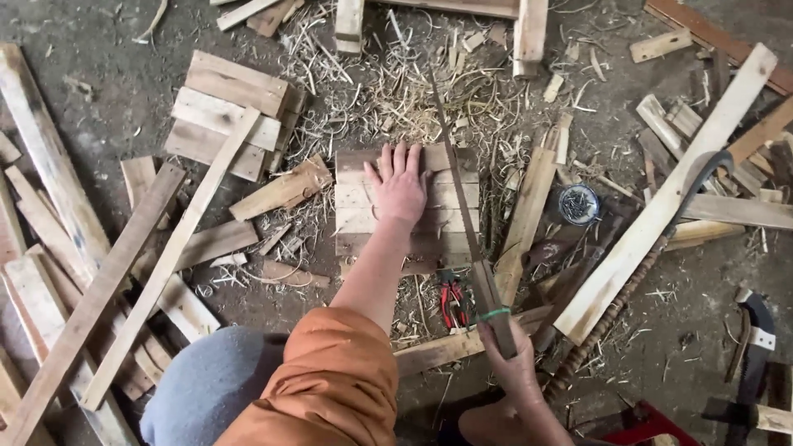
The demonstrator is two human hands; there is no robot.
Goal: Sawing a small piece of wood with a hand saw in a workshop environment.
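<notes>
Left hand (400,187): one, fingers spread flat on the square panel of pale wooden slats (363,216), mid-floor.
Right hand (514,363): one, fist closed round the long thin-bladed handsaw (460,198) beside the panel.
Red-handled pliers (452,302): one pair.
Round tin of nails (578,203): one.

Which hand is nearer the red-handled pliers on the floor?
Right. The right hand, holding the hand saw by its handle, sits just right of the pliers; the left hand lies flat on the slatted wooden panel, farther up.

Rough woodworking yard, dirt floor (74,33), scattered planks (140,248), wood shavings (405,91), handsaw (462,206)
</notes>
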